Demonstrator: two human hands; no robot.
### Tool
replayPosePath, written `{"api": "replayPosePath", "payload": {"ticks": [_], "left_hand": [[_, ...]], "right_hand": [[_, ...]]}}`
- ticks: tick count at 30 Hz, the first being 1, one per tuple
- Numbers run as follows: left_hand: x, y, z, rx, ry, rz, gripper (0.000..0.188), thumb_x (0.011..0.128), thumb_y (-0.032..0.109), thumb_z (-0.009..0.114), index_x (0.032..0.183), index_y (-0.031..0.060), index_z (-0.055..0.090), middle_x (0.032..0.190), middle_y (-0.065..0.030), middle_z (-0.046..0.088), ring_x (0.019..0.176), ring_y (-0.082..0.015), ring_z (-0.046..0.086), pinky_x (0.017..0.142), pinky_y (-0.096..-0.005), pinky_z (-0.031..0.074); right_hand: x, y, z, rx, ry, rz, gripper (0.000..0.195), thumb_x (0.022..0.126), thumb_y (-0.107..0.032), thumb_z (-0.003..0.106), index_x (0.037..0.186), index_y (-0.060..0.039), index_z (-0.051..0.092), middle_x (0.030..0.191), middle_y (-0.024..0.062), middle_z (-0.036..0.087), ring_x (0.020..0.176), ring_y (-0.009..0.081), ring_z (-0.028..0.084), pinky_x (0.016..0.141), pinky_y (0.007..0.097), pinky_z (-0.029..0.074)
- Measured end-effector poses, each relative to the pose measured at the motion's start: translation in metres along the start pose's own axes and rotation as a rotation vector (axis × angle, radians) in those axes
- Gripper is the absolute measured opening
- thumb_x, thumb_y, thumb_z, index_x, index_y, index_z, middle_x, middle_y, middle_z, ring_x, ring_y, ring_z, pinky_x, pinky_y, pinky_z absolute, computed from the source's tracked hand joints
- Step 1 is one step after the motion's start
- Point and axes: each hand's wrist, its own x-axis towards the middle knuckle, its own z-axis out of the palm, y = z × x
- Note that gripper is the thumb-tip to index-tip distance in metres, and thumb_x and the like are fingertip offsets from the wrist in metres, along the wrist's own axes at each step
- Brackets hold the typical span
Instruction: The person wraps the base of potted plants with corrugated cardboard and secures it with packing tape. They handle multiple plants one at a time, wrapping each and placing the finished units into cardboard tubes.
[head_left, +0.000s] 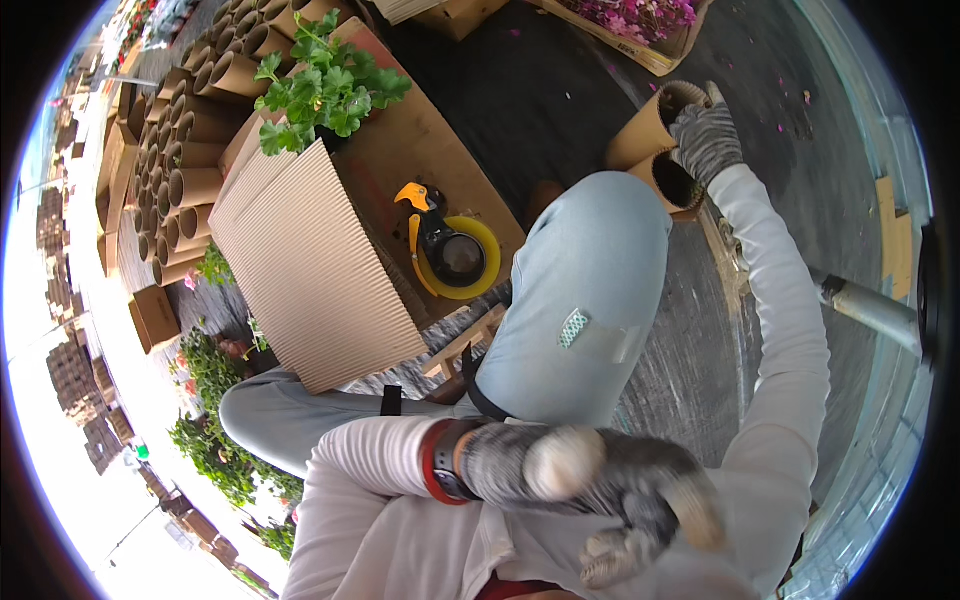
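Note:
My right hand (709, 139), in a grey striped knit glove, grips the rim of an upright corrugated cardboard tube (637, 135). Right against it stands a second cardboard tube (677, 180), its dark inside partly visible. Across my chest, my left hand (577, 480) is blurred, with its gloved fingers bent and apart and nothing seen in it. A wristwatch (448, 461) is on that wrist. Before me, a stack of corrugated cardboard sheets (322, 270) lies by a yellow-handled tape dispenser (450, 251) on a cardboard-topped surface (480, 202).
A leafy green plant (334, 90) rises behind the sheets. Many cardboard tubes (195, 150) are massed at the upper left. A carton of pink flowers (637, 30) lies at the top. Potted plants (210, 420) line the left, and a metal pipe (874, 307) juts in at right.

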Motion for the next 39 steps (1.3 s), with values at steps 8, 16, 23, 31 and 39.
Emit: {"api": "replayPosePath", "payload": {"ticks": [8, 16, 23, 31, 39], "left_hand": [[-0.07, 0.06, 0.006, 0.609, 0.679, 0.386, 0.089, 0.091, 0.071, 0.045, 0.134, -0.0067, 0.045, 0.091, -0.017, 0.063, 0.078, -0.0226, 0.061, 0.072, -0.0316, 0.049], [-0.219, 0.113, 0.036, 2.629, 1.33, -0.737, 0.073, 0.079, 0.045, 0.073, 0.138, 0.0079, 0.049, 0.143, -0.0161, 0.047, 0.135, -0.0397, 0.039, 0.113, -0.0516, 0.029], [-0.302, 0.117, 0.012, 2.48, 1.451, -1.095, 0.109, 0.064, 0.063, 0.076, 0.15, 0.0118, 0.034, 0.158, -0.0169, 0.024, 0.145, -0.0447, 0.019, 0.118, -0.0596, 0.012], [-0.301, 0.108, 0.009, 2.635, 1.432, -0.816, 0.09, 0.076, 0.049, 0.069, 0.148, 0.0085, 0.034, 0.155, -0.02, 0.028, 0.144, -0.042, 0.024, 0.119, -0.0584, 0.012], [-0.329, 0.089, -0.016, 2.652, 1.413, -0.267, 0.053, 0.072, 0.02, 0.071, 0.124, 0.0116, 0.063, 0.131, -0.0109, 0.058, 0.128, -0.0325, 0.049, 0.112, -0.0501, 0.035]], "right_hand": [[0.116, 0.012, -0.05, -0.182, 0.005, -0.134, 0.036, 0.084, -0.043, 0.065, 0.107, -0.0165, 0.071, 0.108, 0.0016, 0.072, 0.112, 0.0173, 0.062, 0.12, 0.0532, 0.016], [0.181, -0.005, -0.095, -0.127, -0.176, -0.164, 0.047, 0.083, -0.033, 0.07, 0.126, -0.0138, 0.063, 0.125, 0.0066, 0.066, 0.124, 0.0224, 0.056, 0.118, 0.0529, 0.022], [0.157, -0.066, -0.194, 0.217, 0.123, -0.318, 0.05, 0.077, -0.028, 0.075, 0.122, -0.0093, 0.062, 0.122, 0.0135, 0.063, 0.122, 0.03, 0.056, 0.106, 0.0461, 0.041], [0.282, -0.28, -0.154, 1.578, 0.285, -0.448, 0.08, 0.072, -0.024, 0.086, 0.139, -0.0084, 0.046, 0.132, 0.0114, 0.057, 0.121, 0.0257, 0.053, 0.107, 0.0393, 0.041], [0.234, -0.263, -0.21, 1.987, 0.567, -0.487, 0.068, 0.069, -0.008, 0.086, 0.129, -0.007, 0.054, 0.122, 0.0064, 0.064, 0.105, 0.0227, 0.063, 0.092, 0.0377, 0.053]]}}
